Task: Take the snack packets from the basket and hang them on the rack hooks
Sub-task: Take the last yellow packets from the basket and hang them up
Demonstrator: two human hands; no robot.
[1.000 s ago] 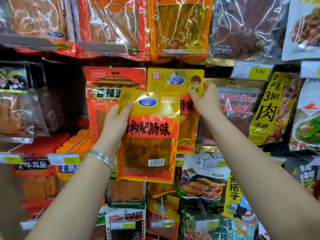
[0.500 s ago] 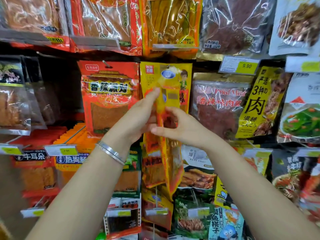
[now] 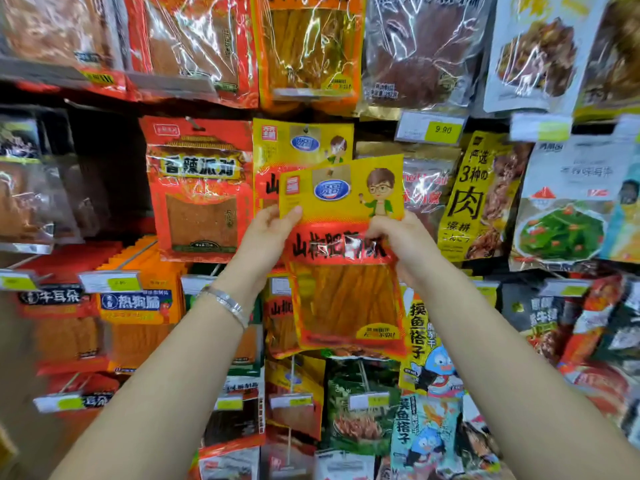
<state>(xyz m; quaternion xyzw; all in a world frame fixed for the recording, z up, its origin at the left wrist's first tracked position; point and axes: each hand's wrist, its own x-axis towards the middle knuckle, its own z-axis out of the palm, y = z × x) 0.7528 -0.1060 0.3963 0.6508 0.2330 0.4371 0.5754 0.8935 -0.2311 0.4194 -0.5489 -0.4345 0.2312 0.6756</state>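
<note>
I hold a yellow and red snack packet (image 3: 346, 271) face-on in front of the rack, its top tilted a little to the right. My left hand (image 3: 266, 237) pinches its left edge with the thumb on the front. My right hand (image 3: 398, 240) grips the right side over the red band. Behind it a matching yellow packet (image 3: 301, 143) hangs on a hook, and the held packet's hang hole sits below that hook. The basket is out of view.
Packets crowd the rack on all sides: a red one (image 3: 199, 188) to the left, a yellow meat packet (image 3: 474, 195) to the right, large bags above. Price tags (image 3: 433, 128) jut from the hook ends. More packets hang below my arms.
The packet was edge-on between my hands half a second ago; now it faces me flat, lower and to the right. My right hand left the hanging packet and took the held one's right side.
</note>
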